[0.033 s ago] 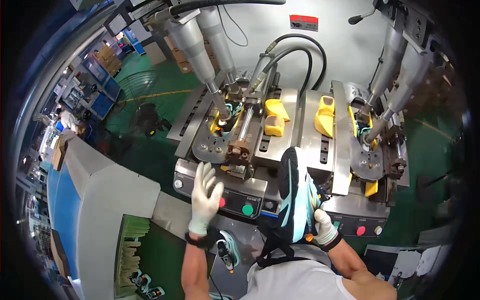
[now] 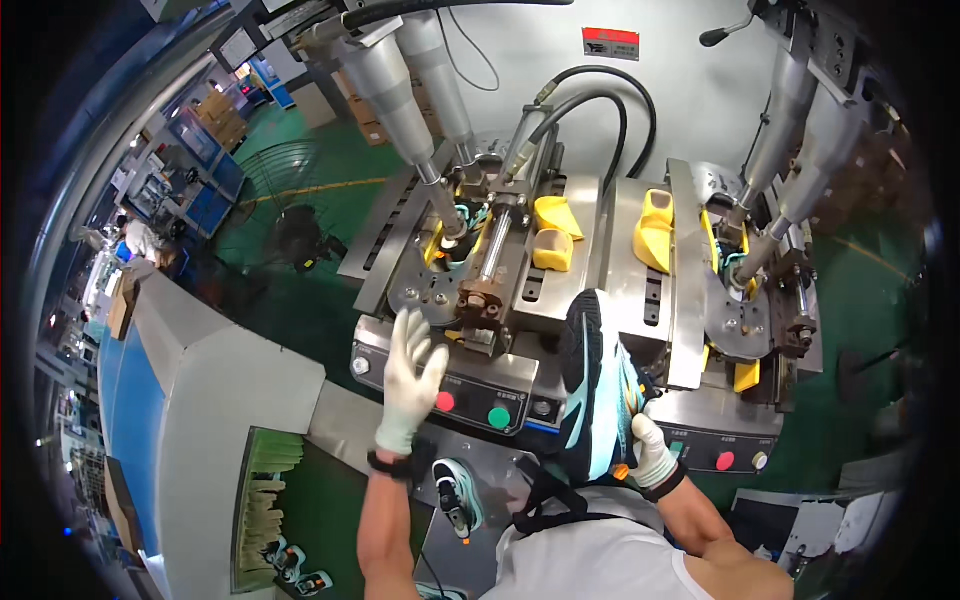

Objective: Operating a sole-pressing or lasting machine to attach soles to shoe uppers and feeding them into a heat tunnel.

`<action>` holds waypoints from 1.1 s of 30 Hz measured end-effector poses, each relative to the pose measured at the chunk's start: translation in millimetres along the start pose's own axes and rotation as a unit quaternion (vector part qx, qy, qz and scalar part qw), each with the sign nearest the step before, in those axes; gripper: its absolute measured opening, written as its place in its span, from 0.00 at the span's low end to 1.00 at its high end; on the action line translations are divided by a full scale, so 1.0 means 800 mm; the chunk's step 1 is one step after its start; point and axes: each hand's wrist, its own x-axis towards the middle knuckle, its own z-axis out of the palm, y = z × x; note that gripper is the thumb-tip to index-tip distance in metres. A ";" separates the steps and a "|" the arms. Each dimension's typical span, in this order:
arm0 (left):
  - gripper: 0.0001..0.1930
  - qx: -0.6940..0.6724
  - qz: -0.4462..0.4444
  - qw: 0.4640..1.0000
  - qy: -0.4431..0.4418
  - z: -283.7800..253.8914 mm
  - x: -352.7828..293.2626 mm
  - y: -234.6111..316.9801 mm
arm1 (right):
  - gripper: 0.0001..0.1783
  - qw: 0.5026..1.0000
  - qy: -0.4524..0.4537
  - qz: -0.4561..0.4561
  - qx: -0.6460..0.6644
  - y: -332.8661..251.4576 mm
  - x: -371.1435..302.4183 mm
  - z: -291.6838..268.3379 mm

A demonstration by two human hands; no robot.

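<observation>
My right hand (image 2: 652,452), in a white glove, grips a light-blue, white and black sneaker (image 2: 598,400) by its upper. The sneaker stands on end, its dark toe end pointing away from me and its sole turned left. My left hand (image 2: 410,385), also gloved, is raised with fingers stretched out and holds nothing. It hovers over the left part of the control panel (image 2: 470,385), just short of the left press station's metal plate (image 2: 425,292). Under the left press rods sits a partly hidden shoe (image 2: 458,243); light-blue laces also show in the right station (image 2: 738,262).
Yellow pads (image 2: 553,250) and a yellow block (image 2: 653,240) lie on the press bed. Another sneaker (image 2: 457,497) rests on a metal surface below my left hand. Left of me stands a grey machine housing (image 2: 225,400) with a green-flapped opening holding several shoes (image 2: 290,560).
My left hand has moved slightly forward, toward the left press station. The sneaker in my right hand is almost unmoved, and the whole view has shifted a little.
</observation>
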 end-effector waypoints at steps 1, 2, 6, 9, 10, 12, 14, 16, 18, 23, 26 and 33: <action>0.39 0.046 0.004 0.999 -0.008 -0.006 0.027 -0.006 | 0.46 0.999 -0.025 -0.020 0.000 -0.001 0.005 0.017; 0.41 0.047 -0.009 0.999 -0.009 -0.011 0.056 -0.022 | 0.45 0.997 -0.057 -0.006 0.044 0.002 0.012 0.008; 0.42 0.060 -0.074 0.995 -0.006 -0.021 0.136 -0.054 | 0.47 0.998 -0.047 -0.033 -0.007 0.003 0.017 0.016; 0.43 0.070 -0.077 0.994 -0.022 -0.021 0.169 -0.082 | 0.46 0.997 -0.028 -0.058 -0.037 0.009 0.018 0.019; 0.43 0.071 -0.077 0.994 -0.030 -0.018 0.180 -0.093 | 0.45 0.996 -0.033 -0.064 -0.048 0.012 0.019 0.011; 0.43 0.105 -0.087 0.990 -0.043 -0.016 0.202 -0.122 | 0.48 0.995 0.022 -0.051 -0.077 0.016 0.014 0.007; 0.44 0.138 -0.086 0.986 -0.047 -0.020 0.229 -0.153 | 0.41 0.994 -0.004 -0.052 -0.092 0.022 0.011 -0.011; 0.44 0.139 -0.115 0.982 -0.048 -0.003 0.251 -0.174 | 0.44 0.996 0.004 -0.056 -0.075 0.023 0.007 -0.012; 0.40 0.078 -0.107 0.986 -0.107 0.038 0.266 -0.175 | 0.46 0.996 0.026 -0.053 -0.064 0.018 0.001 -0.010; 0.38 0.423 -0.079 0.878 -0.211 0.010 0.313 -0.287 | 0.53 0.996 0.039 -0.072 -0.040 0.008 0.005 0.018; 0.31 0.259 -0.147 0.932 -0.209 0.042 0.326 -0.299 | 0.51 0.987 0.115 -0.084 -0.077 0.009 0.001 0.015; 0.16 0.108 -0.292 0.948 -0.071 -0.030 0.308 -0.299 | 0.47 0.975 0.140 -0.099 -0.143 0.005 0.055 0.066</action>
